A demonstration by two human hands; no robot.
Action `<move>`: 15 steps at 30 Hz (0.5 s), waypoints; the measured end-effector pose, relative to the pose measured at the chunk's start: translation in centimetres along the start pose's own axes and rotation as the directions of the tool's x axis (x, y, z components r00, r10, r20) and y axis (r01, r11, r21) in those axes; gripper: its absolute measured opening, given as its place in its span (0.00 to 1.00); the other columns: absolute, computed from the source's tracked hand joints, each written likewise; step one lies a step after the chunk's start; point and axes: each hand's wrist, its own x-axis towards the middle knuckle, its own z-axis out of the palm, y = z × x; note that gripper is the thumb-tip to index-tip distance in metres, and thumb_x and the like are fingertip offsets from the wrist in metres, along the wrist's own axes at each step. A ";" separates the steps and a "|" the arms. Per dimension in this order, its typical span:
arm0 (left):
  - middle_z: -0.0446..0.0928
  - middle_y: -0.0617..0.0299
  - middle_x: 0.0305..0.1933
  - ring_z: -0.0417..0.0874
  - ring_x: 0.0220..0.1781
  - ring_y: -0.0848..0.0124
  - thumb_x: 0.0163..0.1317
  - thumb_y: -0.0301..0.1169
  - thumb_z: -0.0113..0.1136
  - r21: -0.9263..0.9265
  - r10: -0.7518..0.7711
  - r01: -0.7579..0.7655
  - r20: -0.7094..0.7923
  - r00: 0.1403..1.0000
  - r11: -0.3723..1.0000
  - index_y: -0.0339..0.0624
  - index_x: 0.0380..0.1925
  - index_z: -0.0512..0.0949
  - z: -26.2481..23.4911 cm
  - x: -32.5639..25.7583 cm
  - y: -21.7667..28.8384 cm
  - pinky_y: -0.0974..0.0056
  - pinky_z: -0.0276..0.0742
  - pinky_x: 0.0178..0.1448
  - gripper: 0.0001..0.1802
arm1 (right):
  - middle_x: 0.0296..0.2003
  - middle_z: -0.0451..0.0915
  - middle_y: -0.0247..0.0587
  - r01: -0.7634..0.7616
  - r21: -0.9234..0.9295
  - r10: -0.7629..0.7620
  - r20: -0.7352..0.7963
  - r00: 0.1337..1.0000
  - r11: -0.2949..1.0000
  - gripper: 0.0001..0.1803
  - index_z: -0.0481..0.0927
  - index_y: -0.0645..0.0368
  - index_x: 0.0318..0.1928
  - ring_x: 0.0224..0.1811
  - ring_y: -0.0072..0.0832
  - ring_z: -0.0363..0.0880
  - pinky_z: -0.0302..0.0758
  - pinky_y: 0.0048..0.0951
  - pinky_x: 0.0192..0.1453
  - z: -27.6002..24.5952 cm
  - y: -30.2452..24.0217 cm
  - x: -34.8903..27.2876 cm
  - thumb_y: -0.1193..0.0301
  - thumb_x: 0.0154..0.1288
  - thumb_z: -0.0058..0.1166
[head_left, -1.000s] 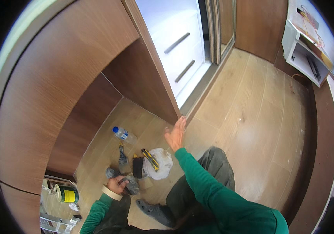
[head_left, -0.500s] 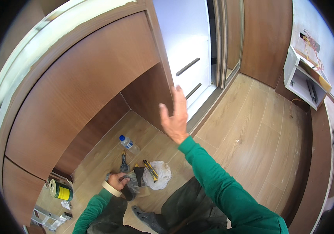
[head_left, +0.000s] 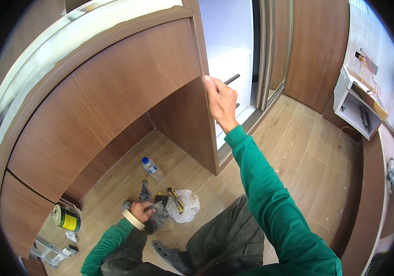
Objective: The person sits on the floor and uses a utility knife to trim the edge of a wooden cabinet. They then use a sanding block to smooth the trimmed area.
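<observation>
My right hand (head_left: 222, 102) reaches up to the front edge of the cabinet's upright side panel (head_left: 211, 133). Its fingers are closed together at that edge, beside the lower corner of the curved brown drawer front (head_left: 109, 87); the fingertips are partly hidden. Low by my knee, my left hand (head_left: 142, 211) is closed on a scraper (head_left: 156, 206) with a flat greyish blade. A roll of masking tape (head_left: 133, 220) circles my left wrist. Close by, a yellow-and-black utility knife (head_left: 176, 200) lies on a crumpled white cloth (head_left: 189, 208).
A clear water bottle with a blue cap (head_left: 153, 169) lies on the wood-look floor. At lower left are a green-and-yellow can (head_left: 67, 218) and a metal stepladder (head_left: 53, 252). An open white box (head_left: 360, 106) with loose wires hangs on the right wall.
My right hand was spread in front of the white drawers; it has risen to the panel edge and its fingers have closed. My left hand stays low with the scraper. The view has shifted slightly.
</observation>
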 end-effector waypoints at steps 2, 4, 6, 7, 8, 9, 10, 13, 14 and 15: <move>0.84 0.45 0.29 0.88 0.29 0.57 0.58 0.37 0.71 -0.009 0.027 -0.027 0.003 1.000 1.000 0.40 0.41 0.87 0.5 0.3 0.8 0.57 0.81 0.37 0.15 | 0.30 0.87 0.40 -0.112 0.351 0.097 0.061 0.993 0.930 0.25 0.87 0.67 0.46 0.32 0.26 0.83 0.78 0.31 0.33 -0.2 3.1 -0.9 0.53 0.74 0.57; 0.84 0.45 0.29 0.87 0.29 0.55 0.57 0.37 0.71 -0.013 0.022 -0.021 0.023 0.999 1.000 0.41 0.41 0.87 0.4 0.2 0.7 0.56 0.81 0.37 0.15 | 0.37 0.87 0.33 -0.230 0.384 0.185 0.151 0.971 0.894 0.24 0.87 0.66 0.51 0.40 0.21 0.82 0.78 0.27 0.42 -0.4 4.1 -2.7 0.55 0.74 0.59; 0.84 0.45 0.28 0.87 0.29 0.53 0.56 0.38 0.72 0.008 0.030 -0.030 0.021 0.999 1.000 0.41 0.40 0.87 1.0 0.0 0.4 0.54 0.81 0.37 0.15 | 0.41 0.88 0.36 -0.388 0.281 0.314 0.273 0.909 0.878 0.23 0.85 0.70 0.52 0.45 0.22 0.82 0.77 0.25 0.52 -1.5 4.4 -4.0 0.59 0.73 0.61; 0.84 0.45 0.28 0.87 0.29 0.52 0.56 0.38 0.72 0.010 0.040 -0.040 0.009 0.999 0.999 0.41 0.40 0.87 0.8 0.1 0.6 0.54 0.81 0.37 0.15 | 0.39 0.88 0.38 -0.377 0.265 0.302 0.285 0.910 0.887 0.23 0.86 0.70 0.50 0.43 0.21 0.82 0.79 0.26 0.49 -1.7 5.1 -4.5 0.59 0.70 0.65; 0.84 0.45 0.28 0.87 0.29 0.52 0.56 0.38 0.72 0.010 0.050 -0.050 -0.002 0.999 0.999 0.41 0.40 0.87 0.8 0.2 0.8 0.54 0.81 0.37 0.15 | 0.38 0.88 0.38 -0.395 0.235 0.316 0.311 0.896 0.888 0.23 0.87 0.69 0.49 0.42 0.21 0.82 0.79 0.25 0.48 -2.0 5.9 -4.3 0.58 0.69 0.66; 0.83 0.45 0.28 0.87 0.29 0.52 0.56 0.38 0.72 -0.005 0.058 -0.058 -0.008 0.998 0.998 0.41 0.40 0.87 0.9 0.5 0.7 0.54 0.81 0.37 0.15 | 0.37 0.88 0.37 -0.413 0.204 0.332 0.336 0.881 0.888 0.23 0.87 0.69 0.48 0.40 0.20 0.82 0.79 0.25 0.46 -2.3 6.8 -4.1 0.57 0.69 0.66; 0.83 0.45 0.28 0.86 0.29 0.51 0.56 0.38 0.72 -0.020 0.064 -0.064 -0.011 0.998 0.998 0.41 0.40 0.87 0.9 0.7 0.6 0.54 0.81 0.36 0.15 | 0.36 0.88 0.37 -0.433 0.172 0.352 0.362 0.863 0.885 0.24 0.88 0.68 0.46 0.38 0.20 0.82 0.79 0.25 0.44 -2.6 7.0 -4.0 0.56 0.68 0.66; 0.83 0.45 0.27 0.86 0.28 0.51 0.55 0.37 0.72 -0.007 0.042 -0.042 -0.009 0.999 0.999 0.41 0.40 0.87 0.7 0.3 0.1 0.54 0.81 0.36 0.15 | 0.31 0.87 0.35 -0.361 0.133 0.302 0.331 0.894 0.923 0.26 0.89 0.66 0.43 0.32 0.19 0.79 0.77 0.24 0.37 -1.8 5.0 -1.1 0.51 0.68 0.66; 0.83 0.44 0.27 0.86 0.28 0.51 0.55 0.37 0.72 -0.001 0.026 -0.026 -0.004 1.000 1.000 0.41 0.40 0.87 0.8 0.2 0.1 0.55 0.81 0.35 0.15 | 0.31 0.87 0.35 -0.322 0.071 0.280 0.341 0.898 0.944 0.26 0.90 0.66 0.43 0.31 0.19 0.79 0.77 0.24 0.36 -1.6 4.9 -0.6 0.50 0.68 0.66; 0.82 0.44 0.27 0.86 0.27 0.52 0.56 0.36 0.72 0.012 0.052 -0.052 -0.010 0.999 0.999 0.41 0.40 0.87 0.7 0.3 0.0 0.55 0.80 0.35 0.15 | 0.30 0.87 0.36 -0.321 0.132 0.259 0.350 0.900 0.938 0.26 0.89 0.66 0.42 0.32 0.19 0.80 0.79 0.25 0.37 -1.8 4.7 -0.4 0.51 0.68 0.65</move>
